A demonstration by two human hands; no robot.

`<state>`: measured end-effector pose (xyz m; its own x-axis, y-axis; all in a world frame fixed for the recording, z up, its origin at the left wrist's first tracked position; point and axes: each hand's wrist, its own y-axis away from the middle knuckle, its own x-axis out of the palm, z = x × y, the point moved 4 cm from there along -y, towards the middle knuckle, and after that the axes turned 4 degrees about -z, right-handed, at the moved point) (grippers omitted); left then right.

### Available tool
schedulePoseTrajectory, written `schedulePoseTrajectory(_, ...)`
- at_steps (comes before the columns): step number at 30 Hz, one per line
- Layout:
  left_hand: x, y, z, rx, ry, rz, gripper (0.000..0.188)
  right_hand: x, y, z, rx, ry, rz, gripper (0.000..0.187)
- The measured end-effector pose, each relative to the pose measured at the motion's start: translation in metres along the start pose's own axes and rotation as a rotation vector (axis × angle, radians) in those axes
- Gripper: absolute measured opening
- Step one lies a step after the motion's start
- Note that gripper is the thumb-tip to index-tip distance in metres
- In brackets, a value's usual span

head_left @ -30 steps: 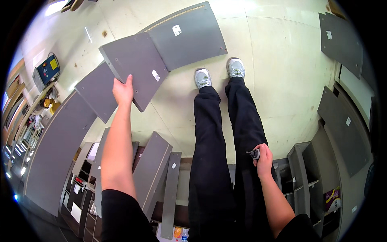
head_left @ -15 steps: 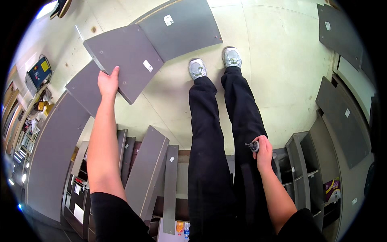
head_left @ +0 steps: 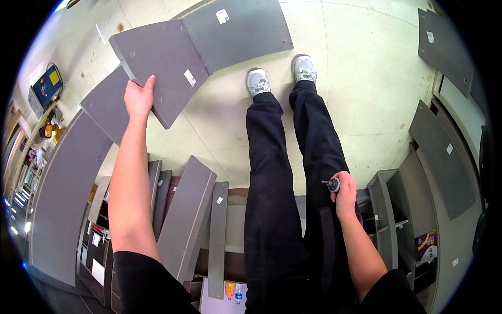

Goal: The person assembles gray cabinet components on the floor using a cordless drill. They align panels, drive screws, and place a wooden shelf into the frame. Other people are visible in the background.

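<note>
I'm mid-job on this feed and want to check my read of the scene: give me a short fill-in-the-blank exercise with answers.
1. The ____ hand grips a grey board by its edge.
2. The label on that board is ____.
3. The dark-tipped tool appears in front of the person's ____ leg.

Missing words: left; white; right.

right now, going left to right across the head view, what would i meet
Blue device, left hand gripping a gray panel, narrow gray board, left shoe, right shoe, right hand holding a dark-tipped tool, purple package.
</note>
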<state>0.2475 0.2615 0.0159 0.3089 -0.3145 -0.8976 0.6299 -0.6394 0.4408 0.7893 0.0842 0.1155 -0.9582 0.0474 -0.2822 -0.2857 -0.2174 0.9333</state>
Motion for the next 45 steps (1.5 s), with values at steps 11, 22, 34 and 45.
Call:
schedulePoseTrajectory(11,0.018,0.011,0.018,0.03,0.065,-0.093,0.044,0.004,0.003,0.0,0.033,-0.004,-0.025,0.034)
schedulePoseTrajectory(22,0.058,0.058,0.009,-0.127,0.385,-0.258,0.045,0.036,0.002,0.035,-0.044,0.0,-0.016,0.034)
schedulePoseTrajectory(34,0.06,0.052,0.031,-0.03,0.633,-0.283,0.035,0.378,-0.237,0.193,-0.69,0.252,0.476,0.025)
schedulePoseTrajectory(45,0.057,0.048,0.03,-0.032,0.653,-0.318,0.032,0.565,-0.363,0.204,-0.819,0.611,0.354,0.051)
